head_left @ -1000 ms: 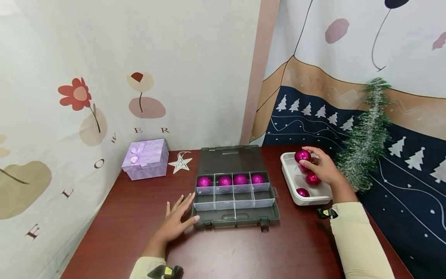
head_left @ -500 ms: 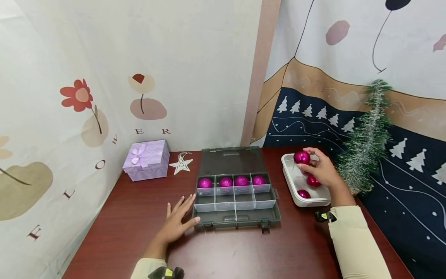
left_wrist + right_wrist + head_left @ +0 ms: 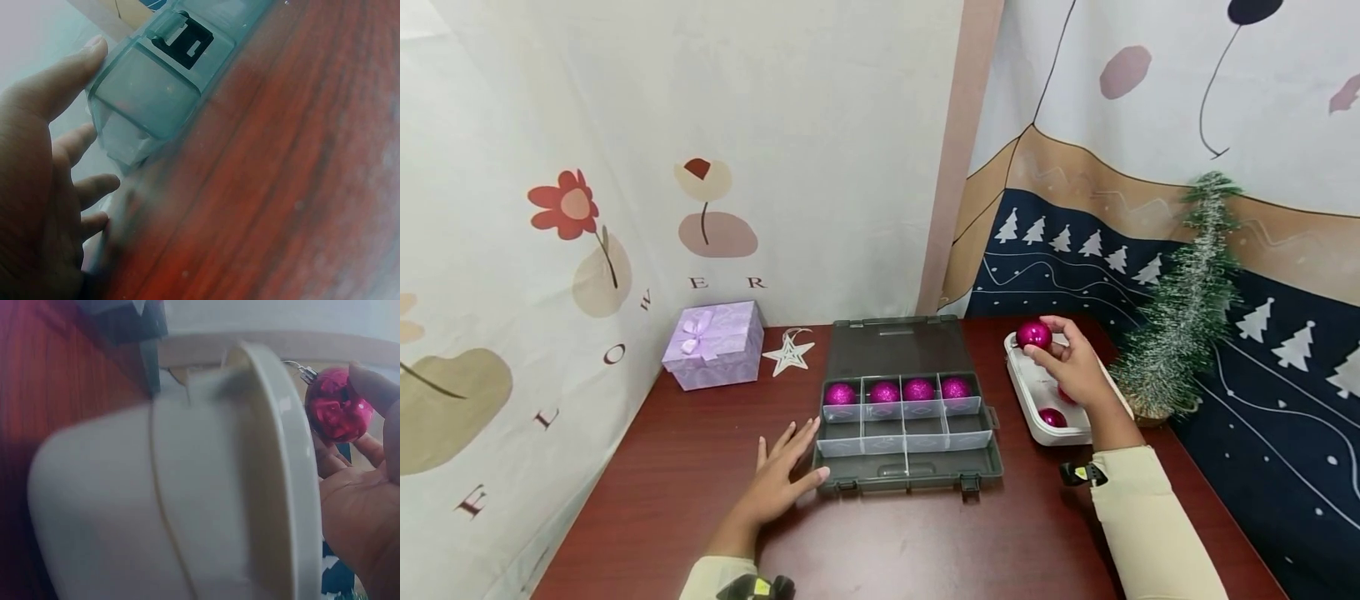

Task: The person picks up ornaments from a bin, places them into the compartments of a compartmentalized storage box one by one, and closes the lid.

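My right hand (image 3: 1070, 364) pinches a shiny magenta Christmas ball (image 3: 1033, 335) above the far left part of a white tray (image 3: 1026, 392). In the right wrist view that ball (image 3: 339, 405) shows its silver cap and hook, between thumb and fingers. Other shiny balls (image 3: 1052, 417) lie in the tray, partly hidden by the hand. An open dark divided box (image 3: 883, 471) lies mid-table, with several glittery magenta balls (image 3: 884, 392) in its back row of compartments. My left hand (image 3: 778, 479), fingers spread, rests at the box's left front corner, thumb touching its edge (image 3: 106, 94).
At the back left stands a lilac gift box (image 3: 715, 346) with a bow. A white star ornament (image 3: 788, 354) lies beside it. A small tinsel tree (image 3: 1187, 317) rises behind the tray on the right. Patterned cloth (image 3: 850, 167) hangs behind the wooden table (image 3: 880, 542).
My right hand has moved slightly left with the shiny ball, away from the other balls in the tray. The left hand and the divided box have stayed in place.
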`<state>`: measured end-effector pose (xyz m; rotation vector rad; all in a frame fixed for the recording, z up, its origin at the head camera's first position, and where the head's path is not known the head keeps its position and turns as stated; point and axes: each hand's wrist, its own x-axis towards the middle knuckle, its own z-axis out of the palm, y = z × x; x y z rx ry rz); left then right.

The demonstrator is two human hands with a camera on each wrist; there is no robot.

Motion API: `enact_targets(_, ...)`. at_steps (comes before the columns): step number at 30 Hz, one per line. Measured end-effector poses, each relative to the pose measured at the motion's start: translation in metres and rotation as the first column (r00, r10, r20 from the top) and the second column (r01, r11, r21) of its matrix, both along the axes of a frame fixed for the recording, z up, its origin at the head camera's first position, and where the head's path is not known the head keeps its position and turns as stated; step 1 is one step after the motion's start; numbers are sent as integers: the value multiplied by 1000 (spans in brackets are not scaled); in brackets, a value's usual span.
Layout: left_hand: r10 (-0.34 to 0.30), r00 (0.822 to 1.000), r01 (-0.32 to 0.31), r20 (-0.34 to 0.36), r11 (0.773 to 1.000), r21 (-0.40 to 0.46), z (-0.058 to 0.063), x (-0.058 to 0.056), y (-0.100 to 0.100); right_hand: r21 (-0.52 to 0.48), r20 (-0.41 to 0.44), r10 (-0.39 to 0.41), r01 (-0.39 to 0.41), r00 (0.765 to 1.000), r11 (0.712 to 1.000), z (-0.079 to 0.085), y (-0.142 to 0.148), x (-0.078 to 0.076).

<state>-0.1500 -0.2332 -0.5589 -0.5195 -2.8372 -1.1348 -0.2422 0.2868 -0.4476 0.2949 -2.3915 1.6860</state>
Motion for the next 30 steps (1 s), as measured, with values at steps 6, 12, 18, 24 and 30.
enact_targets(6,-2,1000,2,-4,1000,6,-1,0,0,21,-50,46,-45,998,999,-3,-14,0)
enact_targets(12,-6,1000,6,-1,1000,13,0,1,0,53,-72,72,-68,995,996,-4,-29,0)
enact_targets(18,-6,1000,6,-1,1000,9,0,-1,0,79,-10,99,-98,995,992,-1,-47,0)
enact_targets(24,-4,1000,3,10,1000,9,1,0,0,81,-12,144,-143,989,986,-3,-67,3)
enact_targets(30,-1,1000,1,7,1000,9,3,1,0,64,-42,196,-193,980,979,-7,-89,4)
